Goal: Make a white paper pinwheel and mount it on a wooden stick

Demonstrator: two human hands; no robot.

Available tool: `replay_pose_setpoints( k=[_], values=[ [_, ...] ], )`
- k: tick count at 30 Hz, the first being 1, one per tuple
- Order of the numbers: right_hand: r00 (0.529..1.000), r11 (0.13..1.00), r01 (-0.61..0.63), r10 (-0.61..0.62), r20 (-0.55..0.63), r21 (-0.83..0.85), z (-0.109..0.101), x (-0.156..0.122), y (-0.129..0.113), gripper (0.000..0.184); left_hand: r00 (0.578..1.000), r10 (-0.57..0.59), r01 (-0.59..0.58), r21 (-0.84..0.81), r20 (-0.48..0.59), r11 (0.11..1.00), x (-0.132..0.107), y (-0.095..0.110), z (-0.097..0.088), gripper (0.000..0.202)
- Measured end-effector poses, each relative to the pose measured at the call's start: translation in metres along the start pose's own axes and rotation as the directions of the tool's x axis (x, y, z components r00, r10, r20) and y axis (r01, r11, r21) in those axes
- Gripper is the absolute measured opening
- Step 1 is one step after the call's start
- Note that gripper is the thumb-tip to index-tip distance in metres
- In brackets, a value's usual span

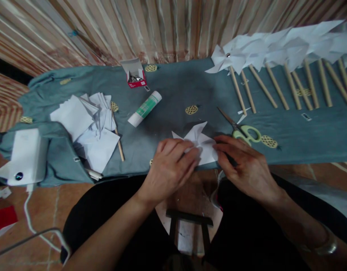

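A white folded paper pinwheel shape (pixel 198 140) lies on the blue-grey cloth (pixel 173 94) near its front edge. My left hand (pixel 171 167) rests on the paper's left side, fingers pressed together on a fold. My right hand (pixel 242 165) presses the paper's right edge with its fingertips. Both hands cover the lower part of the paper.
Green-handled scissors (pixel 242 131) lie just right of the paper. A glue stick (pixel 144 109), a small red box of pins (pixel 136 75), a pile of white paper squares (pixel 88 128) and a wooden stick (pixel 118 141) lie left. Finished paper pinwheels on sticks (pixel 277 60) line the right.
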State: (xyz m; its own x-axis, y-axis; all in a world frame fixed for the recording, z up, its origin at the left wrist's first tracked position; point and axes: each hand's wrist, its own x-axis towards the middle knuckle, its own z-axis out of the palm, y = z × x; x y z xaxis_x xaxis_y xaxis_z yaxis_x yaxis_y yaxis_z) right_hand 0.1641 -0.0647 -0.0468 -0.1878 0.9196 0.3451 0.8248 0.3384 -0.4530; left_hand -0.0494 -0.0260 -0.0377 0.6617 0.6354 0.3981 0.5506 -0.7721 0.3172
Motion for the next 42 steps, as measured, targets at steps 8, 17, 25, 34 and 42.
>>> replay_pose_setpoints(
  k=[8,17,25,34,42],
  values=[
    [1.0,0.996,-0.03,0.03,0.001,0.081,0.001,-0.004,-0.008,0.018,0.993,0.046,-0.051,0.04,0.108,0.998,-0.004,0.01,0.01,0.017],
    [0.987,0.976,-0.104,0.078,0.138,0.192,-0.008,-0.005,0.003,0.034,0.991,0.087,-0.092,0.049,0.1,0.995,-0.007,0.011,0.007,0.013],
    [0.967,0.929,-0.16,0.079,0.242,0.334,-0.01,-0.002,0.006,0.011,0.994,0.083,-0.085,0.025,0.074,0.996,-0.009,0.011,0.006,0.012],
    [0.973,0.924,-0.159,0.086,0.216,0.347,-0.007,0.002,0.005,0.006,0.993,0.079,-0.08,0.011,0.086,0.997,-0.011,0.012,0.005,0.012],
    [0.985,0.954,-0.118,0.076,0.157,0.277,0.004,0.012,-0.003,0.008,0.995,0.074,-0.075,0.006,0.073,0.997,-0.014,0.012,0.007,0.013]
  ],
)
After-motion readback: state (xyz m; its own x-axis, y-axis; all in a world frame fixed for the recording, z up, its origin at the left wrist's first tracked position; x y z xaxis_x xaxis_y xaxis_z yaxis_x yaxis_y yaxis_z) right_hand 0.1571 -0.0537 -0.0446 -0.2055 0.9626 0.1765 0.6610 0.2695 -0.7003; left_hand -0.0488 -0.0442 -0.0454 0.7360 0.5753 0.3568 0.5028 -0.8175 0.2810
